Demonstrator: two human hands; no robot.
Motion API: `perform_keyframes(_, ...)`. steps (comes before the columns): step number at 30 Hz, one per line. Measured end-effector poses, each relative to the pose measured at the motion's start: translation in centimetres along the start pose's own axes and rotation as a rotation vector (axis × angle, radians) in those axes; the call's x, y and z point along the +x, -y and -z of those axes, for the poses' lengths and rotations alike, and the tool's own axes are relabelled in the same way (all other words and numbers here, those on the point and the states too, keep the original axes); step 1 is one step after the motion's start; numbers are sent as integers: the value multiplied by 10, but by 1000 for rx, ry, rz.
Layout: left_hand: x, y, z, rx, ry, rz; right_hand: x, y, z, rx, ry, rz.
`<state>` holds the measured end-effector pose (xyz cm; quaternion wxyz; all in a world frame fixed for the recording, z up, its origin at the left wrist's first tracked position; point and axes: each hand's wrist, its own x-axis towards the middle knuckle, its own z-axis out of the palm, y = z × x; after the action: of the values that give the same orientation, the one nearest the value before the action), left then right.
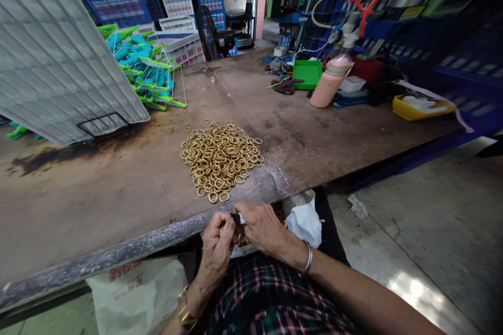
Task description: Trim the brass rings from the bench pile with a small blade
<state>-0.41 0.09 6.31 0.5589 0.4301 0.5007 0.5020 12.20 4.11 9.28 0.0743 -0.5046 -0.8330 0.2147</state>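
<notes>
Gold-coloured rings (pixel 222 159) lie in a loose pile near the front edge of the brown table. Just below that edge, my left hand (pixel 219 241) has its fingers closed round something small, mostly hidden. Beside it, my right hand (pixel 261 225) is closed on a small tool (pixel 238 218) with a black and a pale part, which points toward my left hand. More gold rings (pixel 280 213) show under and behind my right hand, over my lap, next to a white cloth (pixel 305 222).
On the table (pixel 98 188), a grey ribbed panel (pixel 66 52) leans at the left before turquoise and green plastic pieces (pixel 147 65). Farther right are a green tray (pixel 307 74), a pink bottle (pixel 328 84) and a yellow tray (pixel 422 108). A pale bag (pixel 141 293) hangs below the table.
</notes>
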Motion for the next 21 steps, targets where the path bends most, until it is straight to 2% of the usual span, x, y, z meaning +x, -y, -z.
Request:
perform_keyframes(9,-1,-2,0,51,17,5,-1,-1,-3,40,-1,50)
perform_keyframes(21,-2,0,6,113,37,-26,0,0,0,20,100,82)
